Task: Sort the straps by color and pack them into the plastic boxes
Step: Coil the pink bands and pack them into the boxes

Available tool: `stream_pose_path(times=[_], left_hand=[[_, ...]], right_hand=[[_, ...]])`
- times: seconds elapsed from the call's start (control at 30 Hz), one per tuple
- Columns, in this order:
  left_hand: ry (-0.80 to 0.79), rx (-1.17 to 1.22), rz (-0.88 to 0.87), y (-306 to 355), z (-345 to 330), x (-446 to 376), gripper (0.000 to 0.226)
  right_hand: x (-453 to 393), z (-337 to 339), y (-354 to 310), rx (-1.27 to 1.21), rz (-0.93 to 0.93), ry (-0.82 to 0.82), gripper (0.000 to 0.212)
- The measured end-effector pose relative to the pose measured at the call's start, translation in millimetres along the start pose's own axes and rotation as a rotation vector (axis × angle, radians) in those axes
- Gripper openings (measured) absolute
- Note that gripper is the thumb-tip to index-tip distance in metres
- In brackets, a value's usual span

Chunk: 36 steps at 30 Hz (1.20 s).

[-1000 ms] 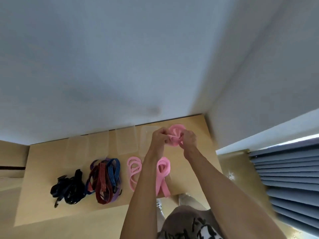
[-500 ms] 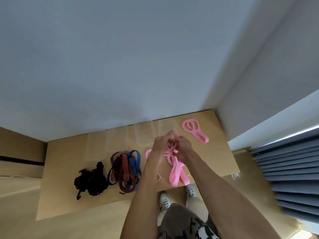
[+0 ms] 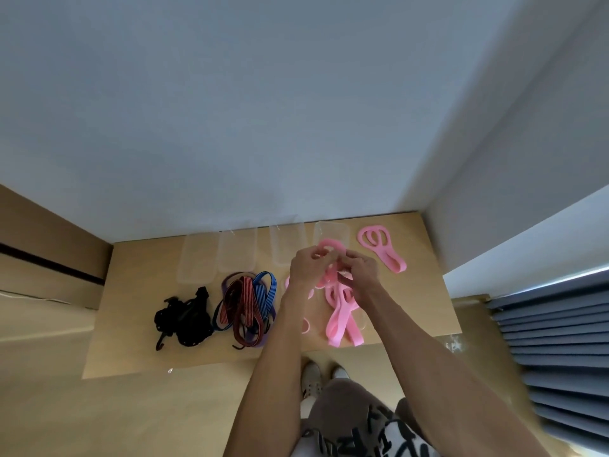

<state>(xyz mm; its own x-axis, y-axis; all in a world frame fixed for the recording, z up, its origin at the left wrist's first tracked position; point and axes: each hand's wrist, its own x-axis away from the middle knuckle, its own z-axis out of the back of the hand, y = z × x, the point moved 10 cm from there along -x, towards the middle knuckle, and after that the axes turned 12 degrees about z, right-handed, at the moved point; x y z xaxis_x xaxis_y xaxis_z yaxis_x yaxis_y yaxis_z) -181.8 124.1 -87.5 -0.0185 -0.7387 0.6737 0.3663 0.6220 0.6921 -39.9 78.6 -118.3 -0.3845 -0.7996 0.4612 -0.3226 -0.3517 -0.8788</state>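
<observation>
**Item: pink strap, in hand, being coiled for packing**

Left hand point(image 3: 308, 265) and right hand point(image 3: 361, 270) are meeting above the table point(image 3: 138, 324), both pinching a pink strap point(image 3: 329, 250) with curled fingers. Its loop is rising toward 12 o'clock from the fingertips, over the rightmost clear plastic box point(image 3: 331, 234), which is lying long axis 12-to-6. Judged: both hands are equally near; the next move is a short push toward 12 o'clock. Forearms are converging from 6 o'clock.

Also lying on the table: a folded pink strap point(image 3: 382, 249) at 2 o'clock; loose pink straps point(image 3: 342, 319) at 6; mixed red-blue bungee cords point(image 3: 247, 305) and black straps point(image 3: 184, 318) toward 8 to 9 o'clock.
</observation>
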Motion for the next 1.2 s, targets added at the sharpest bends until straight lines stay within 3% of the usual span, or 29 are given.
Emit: stream_pose_path(times=[0.13, 0.2, 0.3, 0.4, 0.5, 0.57, 0.67, 0.73, 0.83, 0.97, 1.07, 1.2], left_hand=[[-0.115, 0.063, 0.024, -4, -13, 10, 0.016], [-0.106, -0.032, -0.033, 1, -15, 16, 0.014], [0.001, -0.255, -0.152, 9, -23, 30, 0.016], [-0.008, -0.298, -0.172, 2, -32, 44, 0.009], [-0.030, -0.212, -0.130, -16, -25, 51, 0.016], [0.019, -0.116, -0.082, -27, -13, 54, 0.025], [0.131, -0.010, -0.056, -35, 0, 59, 0.031], [0.207, 0.075, -0.037, -41, 9, 62, 0.032], [0.282, 0.122, -0.012, -52, 23, 64, 0.019], [0.221, 0.314, 0.048, -68, 31, 53, 0.010], [0.185, 0.429, 0.074, -76, 44, 48, 0.014], [-0.163, 0.384, 0.107, -88, 31, 44, 0.024]], right_hand=[[8, 3, -8, 0.076, 0.035, -0.117, 0.032], [10, 13, -6, 0.105, 0.061, -0.119, 0.027], [9, 39, -8, 0.281, 0.143, 0.009, 0.016], [11, 56, -14, 0.392, 0.216, 0.137, 0.012], [13, 68, -10, 0.339, 0.178, 0.187, 0.012], [16, 61, 3, 0.303, 0.087, 0.074, 0.012], [38, 29, 28, -0.029, -0.109, -0.137, 0.021], [49, 12, 33, -0.211, -0.164, -0.185, 0.023], [53, -7, 30, -0.287, -0.164, -0.224, 0.024], [53, -34, 19, -0.256, -0.111, -0.320, 0.031], [50, -44, 18, -0.259, -0.087, -0.243, 0.030], [41, -51, 23, -0.269, -0.083, -0.115, 0.033]])
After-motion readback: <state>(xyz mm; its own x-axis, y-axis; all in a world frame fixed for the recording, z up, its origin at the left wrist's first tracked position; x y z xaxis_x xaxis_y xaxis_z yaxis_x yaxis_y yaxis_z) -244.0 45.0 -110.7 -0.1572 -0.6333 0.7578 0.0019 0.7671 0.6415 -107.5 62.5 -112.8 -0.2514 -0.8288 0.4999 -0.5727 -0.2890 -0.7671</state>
